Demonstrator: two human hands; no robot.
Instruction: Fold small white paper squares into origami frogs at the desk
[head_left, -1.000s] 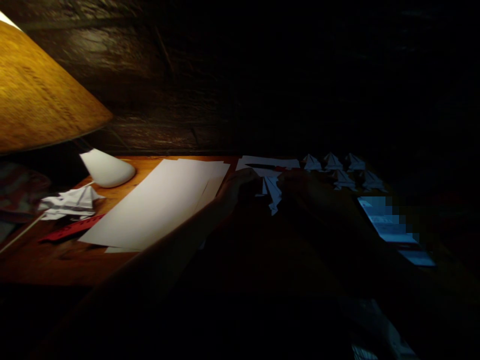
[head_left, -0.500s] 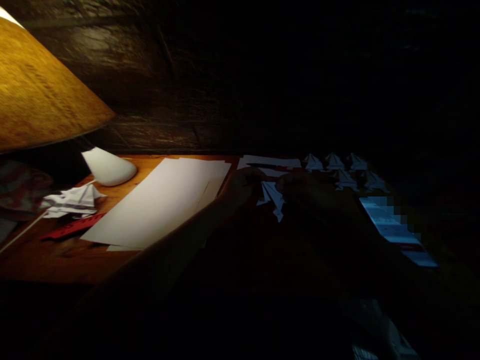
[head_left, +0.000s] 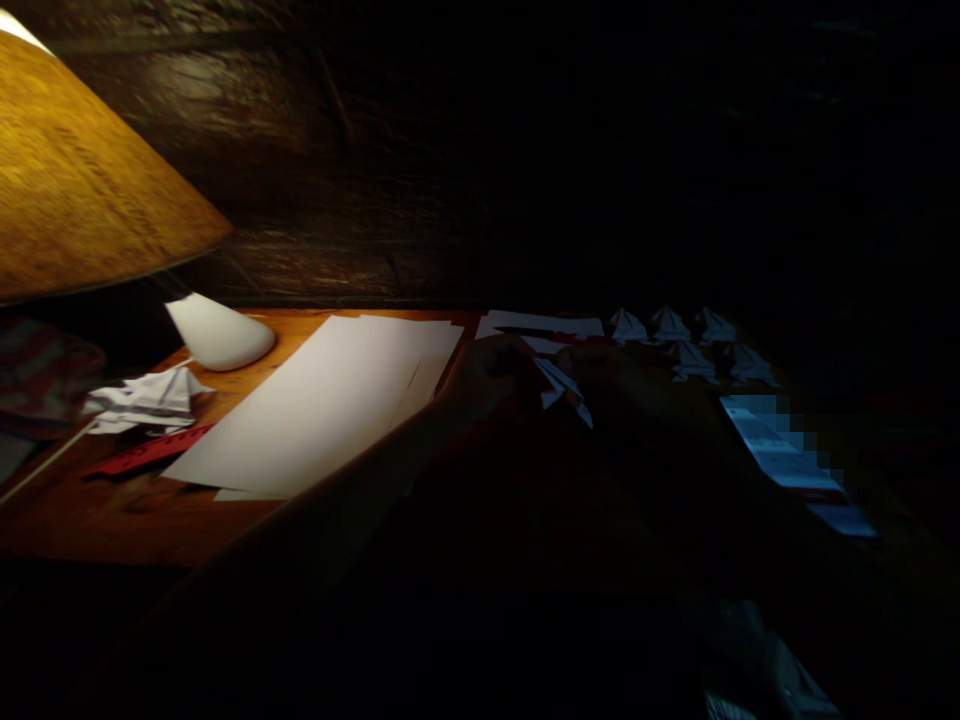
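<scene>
Between my hands is a small folded white paper figure, like an origami frog, its narrow end pointing down and to the right. My left hand has its fingers closed at the figure's upper left. On the other side, my right hand pinches near its upper right edge. Deep shadow hides most finger detail. Just beyond the hands lie white paper sheets with a dark, pointed object across them. Several similar folded paper figures stand in rows to the right.
A stack of white paper lies left of my hands. Farther left are a lamp with a yellow shade, crumpled paper and a red ruler-like strip. A lit phone-like screen lies at the right. A dark wall rises behind.
The folded paper figure has turned in my hands: its lower tip has swung to the right and slightly up. The hands have barely moved, and other things stay in place.
</scene>
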